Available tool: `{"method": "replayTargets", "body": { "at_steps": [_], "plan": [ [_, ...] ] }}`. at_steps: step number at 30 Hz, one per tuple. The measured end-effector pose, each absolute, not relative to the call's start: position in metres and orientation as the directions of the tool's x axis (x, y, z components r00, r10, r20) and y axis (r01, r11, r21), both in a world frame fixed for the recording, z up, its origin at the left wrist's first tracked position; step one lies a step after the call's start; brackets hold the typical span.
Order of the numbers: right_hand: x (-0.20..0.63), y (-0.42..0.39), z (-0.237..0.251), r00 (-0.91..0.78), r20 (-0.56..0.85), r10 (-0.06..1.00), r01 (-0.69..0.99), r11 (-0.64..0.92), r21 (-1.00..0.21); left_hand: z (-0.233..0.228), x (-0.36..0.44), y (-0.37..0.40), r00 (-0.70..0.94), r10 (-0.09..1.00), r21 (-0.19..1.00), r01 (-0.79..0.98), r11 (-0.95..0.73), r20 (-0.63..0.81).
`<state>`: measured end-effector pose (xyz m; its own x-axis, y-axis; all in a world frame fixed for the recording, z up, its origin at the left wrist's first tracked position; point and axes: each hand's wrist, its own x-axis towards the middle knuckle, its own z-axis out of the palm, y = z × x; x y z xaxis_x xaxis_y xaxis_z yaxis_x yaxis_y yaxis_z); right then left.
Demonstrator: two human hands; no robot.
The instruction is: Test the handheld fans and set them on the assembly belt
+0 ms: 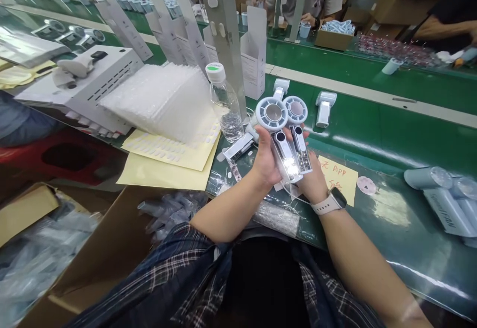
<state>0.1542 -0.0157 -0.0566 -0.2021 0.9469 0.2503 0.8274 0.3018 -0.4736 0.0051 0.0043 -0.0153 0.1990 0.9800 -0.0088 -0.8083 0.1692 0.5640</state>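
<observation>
My left hand (265, 161) is closed around a light-blue handheld fan (272, 113) with a shiny silver handle, its thumb along the near side. A second handheld fan (296, 110) of the same kind lies right against it in my right hand (313, 181), whose fingers are partly hidden behind the handles. Small parts show in the lower end of this second handle. Both fan heads tilt away from me, above the bench. Another fan (240, 146) lies just left of my left hand. Beyond my hands lie two more fans (281, 88) (325, 109) on the green bench.
A water bottle (229, 112) stands left of my hands, beside bubble-wrap sheets (160, 99) and yellow sticker sheets (175, 169). White boxes (255, 59) stand behind a metal post (223, 25). More fans (447, 204) lie at right. Co-workers sit across the bench.
</observation>
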Motion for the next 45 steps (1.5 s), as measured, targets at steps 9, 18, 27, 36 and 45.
{"method": "replayTargets", "body": {
  "at_steps": [9, 18, 27, 36, 45],
  "plan": [
    [0.202, -0.057, 0.018, 0.221, 0.615, 0.757, 0.603, 0.390, -0.696, -0.036, 0.018, -0.016, 0.668, 0.744, 0.630, -0.573, 0.524, -0.010],
    [0.196, -0.060, -0.003, 0.070, 0.017, 0.997, -0.051, 0.020, -0.998, -0.036, 0.022, -0.029, 0.780, 0.620, 0.779, -0.439, 0.447, 0.085],
    [0.213, -0.057, 0.013, 0.318, 0.348, 0.882, 0.372, 0.221, -0.901, -0.041, 0.026, -0.027, 0.825, 0.563, 0.698, -0.434, 0.570, 0.053],
    [0.230, -0.018, 0.055, -0.464, -0.166, 0.870, 0.399, 0.038, -0.916, -0.058, 0.026, -0.028, 0.934, 0.345, 0.650, -0.208, 0.731, -0.089],
    [0.195, -0.032, 0.051, -0.267, -0.023, 0.963, 0.451, 0.103, -0.887, -0.064, 0.024, -0.022, 0.884, 0.435, 0.689, -0.210, 0.694, -0.168]
  ]
}}
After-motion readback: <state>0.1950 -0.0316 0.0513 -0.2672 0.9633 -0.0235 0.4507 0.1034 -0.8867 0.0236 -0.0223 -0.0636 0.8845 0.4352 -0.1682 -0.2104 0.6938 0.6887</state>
